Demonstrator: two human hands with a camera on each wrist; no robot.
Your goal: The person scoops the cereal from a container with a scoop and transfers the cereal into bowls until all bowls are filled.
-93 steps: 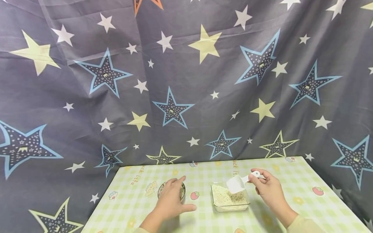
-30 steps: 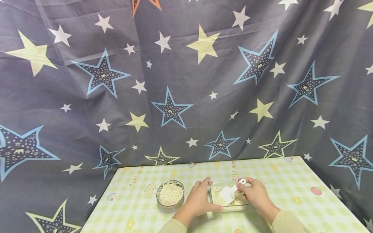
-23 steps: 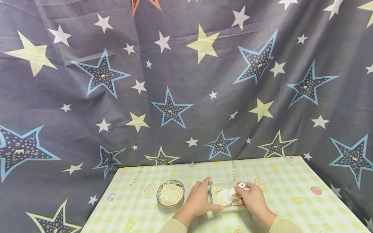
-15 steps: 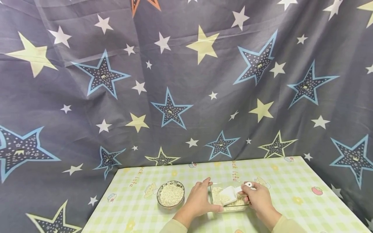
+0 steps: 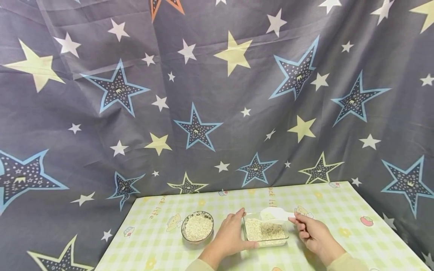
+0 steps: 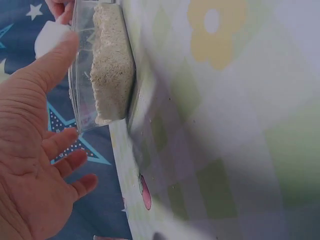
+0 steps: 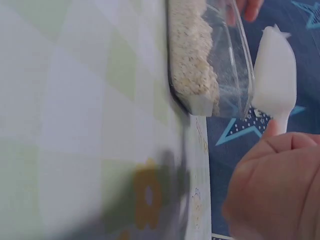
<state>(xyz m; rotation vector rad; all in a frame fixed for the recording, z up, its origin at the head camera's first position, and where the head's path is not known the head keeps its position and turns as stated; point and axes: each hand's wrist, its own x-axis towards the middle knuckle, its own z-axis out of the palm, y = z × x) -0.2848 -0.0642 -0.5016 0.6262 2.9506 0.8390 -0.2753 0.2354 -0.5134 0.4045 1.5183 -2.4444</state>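
Observation:
In the head view a clear rectangular glass container [image 5: 249,239] holds pale flakes like oats, heaped unevenly. At its left end is my left hand [image 5: 226,237], thumb at the front corner and a fingertip by the back corner; the fingers are fairly straight, three of them loose in the left wrist view. My right hand [image 5: 313,235] pinches the handle of a white scoop [image 5: 278,214], raised over the container's back rim. Its white outside faces the right wrist view, hiding most of its inside. A round glass bowl [image 5: 194,242] full of similar flakes stands left of the left hand.
The table [image 5: 339,210] has a green checked cover with printed cartoons and fruit. A dark star-patterned curtain [image 5: 217,90] hangs right behind its back edge. Small loose crumbs dot the cover in the left wrist view.
Earlier the left hand lay over the round bowl, then moved right to the container. The right hand has dug the scoop into the flakes and lifted it up and back.

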